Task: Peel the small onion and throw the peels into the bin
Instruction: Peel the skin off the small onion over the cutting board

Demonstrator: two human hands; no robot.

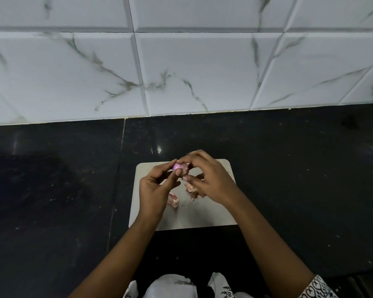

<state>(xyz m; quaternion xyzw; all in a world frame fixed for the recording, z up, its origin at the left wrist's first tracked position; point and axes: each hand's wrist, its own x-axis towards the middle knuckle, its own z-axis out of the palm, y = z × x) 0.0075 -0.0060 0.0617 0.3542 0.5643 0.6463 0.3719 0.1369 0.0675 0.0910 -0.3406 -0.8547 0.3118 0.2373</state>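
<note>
Nearest the camera, white patterned fabric [172, 286] sits at the frame's bottom edge, with a black-and-white printed sleeve cuff [316, 287] on the right forearm. Both bare forearms reach forward over the dark speckled stone bench [52, 190]. On it lies a pale grey rectangular cutting board [202, 214], and loose pinkish onion peels [173, 200] are scattered on the board below the hands. Above the board, the left hand [155, 190] pinches the small purple-pink onion [179, 167] between thumb and fingertips. The right hand [207, 179] closes in from the other side, its fingertips on the onion's skin. Beyond, white marble-veined wall tiles [192, 72] rise from the bench's far edge.
</note>
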